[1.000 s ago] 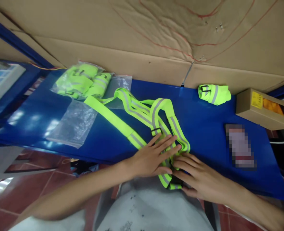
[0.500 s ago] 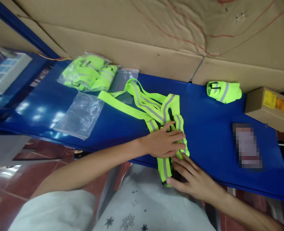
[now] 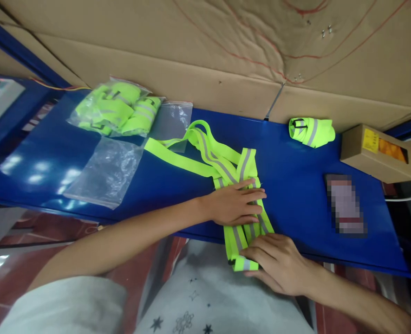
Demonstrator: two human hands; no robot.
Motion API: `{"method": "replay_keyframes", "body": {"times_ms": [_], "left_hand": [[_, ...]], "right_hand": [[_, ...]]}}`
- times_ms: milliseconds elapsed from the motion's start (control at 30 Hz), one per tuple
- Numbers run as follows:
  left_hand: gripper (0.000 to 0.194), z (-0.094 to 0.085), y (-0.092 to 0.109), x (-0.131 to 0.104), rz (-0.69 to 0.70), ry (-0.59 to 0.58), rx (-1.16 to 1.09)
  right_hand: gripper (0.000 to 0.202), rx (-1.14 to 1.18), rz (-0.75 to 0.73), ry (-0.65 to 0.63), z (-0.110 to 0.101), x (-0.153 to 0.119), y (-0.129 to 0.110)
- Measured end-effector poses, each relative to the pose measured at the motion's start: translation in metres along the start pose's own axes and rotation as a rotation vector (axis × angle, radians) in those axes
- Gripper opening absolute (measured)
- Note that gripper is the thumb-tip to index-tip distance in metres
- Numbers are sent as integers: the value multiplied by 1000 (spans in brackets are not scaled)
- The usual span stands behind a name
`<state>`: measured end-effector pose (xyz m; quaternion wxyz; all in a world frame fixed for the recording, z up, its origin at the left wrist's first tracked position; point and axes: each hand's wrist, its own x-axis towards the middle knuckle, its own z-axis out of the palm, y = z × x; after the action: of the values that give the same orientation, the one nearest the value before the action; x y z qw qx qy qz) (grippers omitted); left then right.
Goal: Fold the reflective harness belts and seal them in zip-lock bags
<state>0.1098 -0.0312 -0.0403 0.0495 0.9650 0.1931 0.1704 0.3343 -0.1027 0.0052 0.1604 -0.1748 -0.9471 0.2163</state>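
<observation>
A neon yellow reflective vest made of straps with grey stripes (image 3: 205,153) lies on the blue table, its near end reaching over the front edge. My left hand (image 3: 238,204) rests flat across the gathered straps, fingers spread. At the near end, my right hand (image 3: 278,262) grips the straps with its fingers curled round them, and a short piece is folded over there. Part of the straps is hidden beneath both hands.
Bagged neon vests (image 3: 118,109) lie at the back left, near clear plastic bags (image 3: 104,171). A rolled neon vest (image 3: 311,131) sits at the back right by a cardboard box (image 3: 379,153). A blurred phone-like object (image 3: 346,204) lies on the blue table (image 3: 292,185).
My right hand has closed on the near end of the straps, which now lie straighter, with the end folded over. My left hand stays flat on them. The view has shifted slightly.
</observation>
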Motion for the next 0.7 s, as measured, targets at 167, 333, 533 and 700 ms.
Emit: {"method": "replay_keyframes", "body": {"times_ms": [167, 333, 533, 700], "left_hand": [[35, 0, -3, 2, 10, -6, 6], [33, 1, -9, 7, 28, 7, 3], [40, 5, -16, 8, 1, 43, 5], [35, 4, -25, 10, -10, 49, 34]], "right_hand": [[29, -76, 80, -266, -10, 20, -1], [35, -221, 112, -224, -1, 38, 14], [40, -429, 61, -152, 15, 38, 31], [21, -440, -63, -34, 19, 30, 33]]}}
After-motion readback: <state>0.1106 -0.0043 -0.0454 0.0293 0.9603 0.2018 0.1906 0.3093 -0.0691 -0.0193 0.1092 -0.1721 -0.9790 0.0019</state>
